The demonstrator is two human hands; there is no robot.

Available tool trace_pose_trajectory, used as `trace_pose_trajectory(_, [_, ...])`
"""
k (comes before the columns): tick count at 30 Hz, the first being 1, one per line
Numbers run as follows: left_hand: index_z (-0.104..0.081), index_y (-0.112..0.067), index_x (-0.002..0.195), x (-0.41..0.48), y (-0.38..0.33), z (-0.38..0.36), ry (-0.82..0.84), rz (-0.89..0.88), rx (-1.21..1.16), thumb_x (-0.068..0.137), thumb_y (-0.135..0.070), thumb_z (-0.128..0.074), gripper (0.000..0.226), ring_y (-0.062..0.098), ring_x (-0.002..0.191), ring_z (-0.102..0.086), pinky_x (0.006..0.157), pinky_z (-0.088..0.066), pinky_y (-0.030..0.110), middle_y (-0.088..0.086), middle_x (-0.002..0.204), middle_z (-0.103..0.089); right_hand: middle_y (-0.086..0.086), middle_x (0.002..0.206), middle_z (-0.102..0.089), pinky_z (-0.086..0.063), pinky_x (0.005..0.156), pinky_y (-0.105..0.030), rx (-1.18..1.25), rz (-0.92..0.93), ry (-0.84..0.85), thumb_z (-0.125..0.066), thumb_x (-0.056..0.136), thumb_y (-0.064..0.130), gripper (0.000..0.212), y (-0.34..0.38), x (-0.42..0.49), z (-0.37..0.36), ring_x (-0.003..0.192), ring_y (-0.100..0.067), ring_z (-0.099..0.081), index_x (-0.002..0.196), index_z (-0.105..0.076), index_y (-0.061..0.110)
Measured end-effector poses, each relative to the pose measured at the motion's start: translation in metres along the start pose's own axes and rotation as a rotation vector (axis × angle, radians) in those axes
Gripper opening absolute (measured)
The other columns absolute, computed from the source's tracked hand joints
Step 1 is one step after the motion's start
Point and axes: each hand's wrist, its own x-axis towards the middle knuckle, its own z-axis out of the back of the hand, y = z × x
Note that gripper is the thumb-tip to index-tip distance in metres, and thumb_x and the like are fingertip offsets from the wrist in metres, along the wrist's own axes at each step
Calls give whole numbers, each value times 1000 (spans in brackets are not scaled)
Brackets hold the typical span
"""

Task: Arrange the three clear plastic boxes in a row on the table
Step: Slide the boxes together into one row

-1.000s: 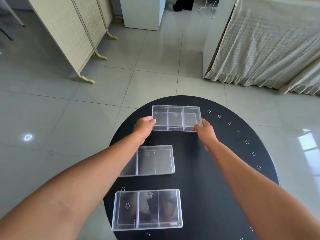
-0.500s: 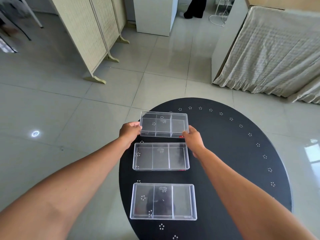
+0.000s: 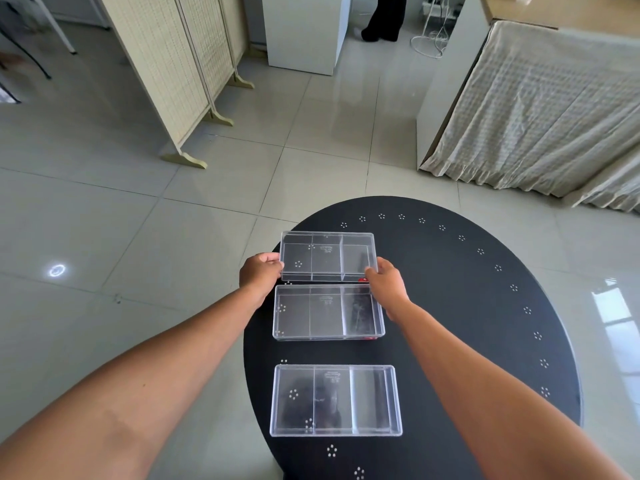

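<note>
Three clear plastic boxes, each split into three compartments, lie one behind another on the round black table (image 3: pixel 450 306). The far box (image 3: pixel 327 256) is gripped at both short ends: my left hand (image 3: pixel 260 273) holds its left end and my right hand (image 3: pixel 386 284) holds its near right corner. Its near edge sits close to the middle box (image 3: pixel 329 312). The near box (image 3: pixel 335 400) lies apart, with a gap of bare table between it and the middle one. All three have their long sides running left to right.
The table's left edge runs just beside the boxes. On the tiled floor stand a folding screen (image 3: pixel 173 71) at far left, a white cabinet (image 3: pixel 304 29) beyond, and a cloth-draped bench (image 3: pixel 540 109) at right. A person's dark legs (image 3: pixel 384 19) show at the top.
Both hands have brought the far box nearer and leftward, into line behind the middle box. The view has shifted so all three boxes now sit in one column.
</note>
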Motion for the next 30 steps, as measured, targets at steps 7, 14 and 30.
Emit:
trace_pose_trajectory(7, [-65, -15, 125, 1, 1, 0, 22, 4, -12, 87, -16, -62, 38, 21, 92, -71, 90, -50, 27, 6, 116, -73, -1, 112, -71, -55, 85, -39, -7, -30, -6, -43, 95, 23, 37, 2, 0, 2, 97, -24, -67, 128, -58, 22])
trace_pose_trajectory(14, [-49, -13, 142, -8, 7, 5, 34, 38, -9, 88, -28, -64, 58, 27, 126, -56, 109, -43, 41, 10, 141, -57, 3, 84, -47, -34, 76, -32, 81, -135, -46, -47, 95, 29, 16, -7, -3, 8, 79, -19, -43, 100, -59, 21])
trace_pose_trajectory(30, [-71, -14, 115, -60, 59, 12, 57, 154, -120, 87, -23, -71, 30, 29, 104, -68, 87, -58, 41, 13, 108, -73, 19, 38, -53, -41, 54, -23, 51, -162, -2, -63, 93, 30, 27, -48, -42, 5, 53, -9, -50, 67, -66, 23])
